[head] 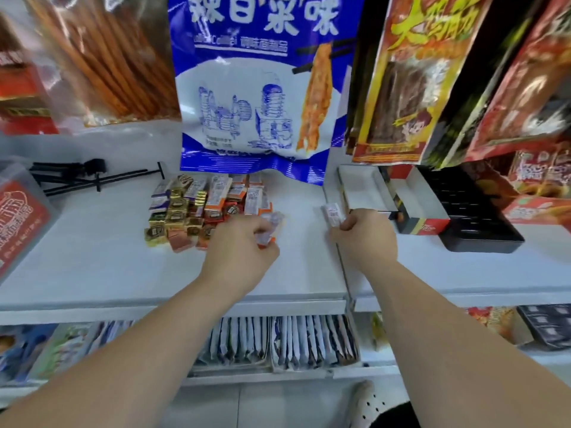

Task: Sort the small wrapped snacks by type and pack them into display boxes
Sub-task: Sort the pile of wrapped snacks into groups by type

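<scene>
White shelf (pixel 92 257) bears all. Blue bag (pixel 253 88) hangs above, top cut off, covering rear of snack pile (pixel 197 208). Display box (pixel 414 208) at right, far end hidden behind hanging packets (pixel 401 88). Left hand (pixel 244 245) grips blurred orange-white snacks (pixel 268 227) beside pile. Right hand (pixel 367 239) pinches white-labelled snack (pixel 333 214) near box.

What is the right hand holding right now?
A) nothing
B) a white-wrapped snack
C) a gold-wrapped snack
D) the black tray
B: the right hand has its fingers curled round a white-wrapped snack, just in front of the open display box.
</scene>
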Action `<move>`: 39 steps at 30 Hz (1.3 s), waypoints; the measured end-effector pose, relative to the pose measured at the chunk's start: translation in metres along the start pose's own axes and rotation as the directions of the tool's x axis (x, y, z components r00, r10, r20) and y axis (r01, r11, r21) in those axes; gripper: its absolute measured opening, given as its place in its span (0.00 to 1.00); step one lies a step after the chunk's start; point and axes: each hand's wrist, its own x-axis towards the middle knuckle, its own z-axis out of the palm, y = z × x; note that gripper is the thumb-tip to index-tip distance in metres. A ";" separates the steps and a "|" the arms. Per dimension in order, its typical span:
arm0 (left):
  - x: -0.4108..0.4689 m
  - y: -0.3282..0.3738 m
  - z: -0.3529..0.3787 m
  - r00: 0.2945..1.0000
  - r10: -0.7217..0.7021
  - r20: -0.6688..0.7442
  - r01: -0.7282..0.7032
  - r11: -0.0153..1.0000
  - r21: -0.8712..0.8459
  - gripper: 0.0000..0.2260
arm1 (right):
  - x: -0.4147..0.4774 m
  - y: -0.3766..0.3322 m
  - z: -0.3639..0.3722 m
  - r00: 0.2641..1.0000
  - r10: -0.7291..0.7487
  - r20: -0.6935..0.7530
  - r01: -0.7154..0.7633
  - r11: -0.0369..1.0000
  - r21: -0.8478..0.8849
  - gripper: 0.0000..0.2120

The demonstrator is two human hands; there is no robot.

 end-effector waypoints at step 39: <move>0.077 -0.084 -0.039 0.977 -0.080 -0.199 0.145 0.929 0.339 0.24 | 0.001 -0.101 0.084 0.997 -0.073 -0.003 0.072 0.968 0.241 0.16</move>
